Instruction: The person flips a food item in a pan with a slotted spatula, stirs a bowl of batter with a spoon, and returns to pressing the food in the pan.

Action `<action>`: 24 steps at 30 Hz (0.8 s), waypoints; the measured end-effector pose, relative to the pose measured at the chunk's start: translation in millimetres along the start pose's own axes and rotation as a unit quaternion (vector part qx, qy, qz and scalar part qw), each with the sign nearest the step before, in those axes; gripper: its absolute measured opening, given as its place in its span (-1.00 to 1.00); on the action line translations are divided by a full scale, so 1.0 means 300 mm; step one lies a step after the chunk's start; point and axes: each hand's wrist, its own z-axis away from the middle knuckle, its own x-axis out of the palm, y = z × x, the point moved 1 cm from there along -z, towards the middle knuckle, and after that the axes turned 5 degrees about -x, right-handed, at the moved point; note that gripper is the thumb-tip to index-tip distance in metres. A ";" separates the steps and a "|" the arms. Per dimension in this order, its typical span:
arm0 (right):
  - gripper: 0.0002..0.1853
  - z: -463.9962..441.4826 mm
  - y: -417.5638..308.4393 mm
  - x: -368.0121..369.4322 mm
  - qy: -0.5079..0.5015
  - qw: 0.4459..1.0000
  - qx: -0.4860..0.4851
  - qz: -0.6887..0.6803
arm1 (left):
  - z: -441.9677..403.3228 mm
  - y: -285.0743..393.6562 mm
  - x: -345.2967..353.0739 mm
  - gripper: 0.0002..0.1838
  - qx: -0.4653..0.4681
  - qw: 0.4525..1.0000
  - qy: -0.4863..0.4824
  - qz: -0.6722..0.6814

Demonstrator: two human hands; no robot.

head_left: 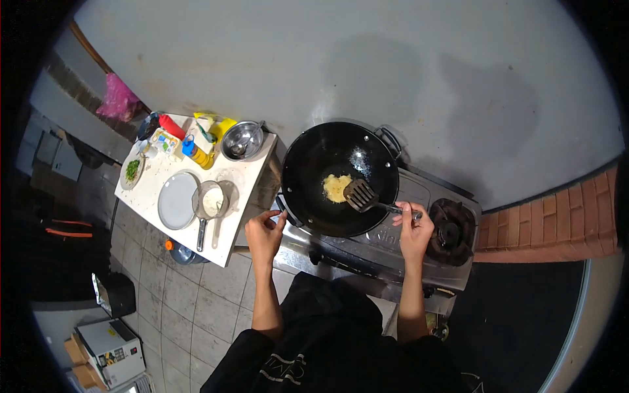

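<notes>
A black wok (314, 150) sits on the stove, with a small yellow clump of food that looks like egg (336, 188) in its bottom. My right hand (415, 230) is closed round the handle of a slotted spatula (362, 196). The spatula's blade lies inside the wok, against the right edge of the food. Beside the wok's left handle (289, 211) is my left hand (265, 234), its fingers curled and thumb close to that handle. Whether it touches the handle, or pinches something small, I cannot make out.
Right of the wok is a bare burner (448, 229). On the left, a white table (226, 239) bears a grey plate (177, 200), a strainer (211, 200), a metal bowl (242, 140), a yellow bottle (198, 153) and a plate of chopped greens (132, 170). A wall stands behind the stove.
</notes>
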 end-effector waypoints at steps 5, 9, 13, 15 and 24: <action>-0.80 -0.004 0.005 0.003 -0.006 0.998 0.021 -0.055 | 0.008 0.017 0.007 -0.68 -0.013 0.999 0.017 -0.030; -0.80 -0.013 0.025 -0.008 -0.022 0.998 0.021 -0.050 | 0.015 0.036 0.009 -0.68 -0.018 0.998 0.027 -0.056; -0.79 -0.013 0.041 -0.022 -0.024 0.999 -0.001 -0.041 | 0.034 0.038 0.012 -0.69 -0.017 0.997 0.044 -0.068; -0.79 -0.014 0.042 -0.026 -0.019 0.999 -0.008 -0.046 | 0.029 0.039 0.018 -0.71 -0.010 0.997 0.048 -0.065; -0.82 0.008 0.023 -0.069 -0.030 0.997 -0.019 -0.072 | 0.016 0.023 0.038 -0.71 -0.010 0.997 0.061 -0.041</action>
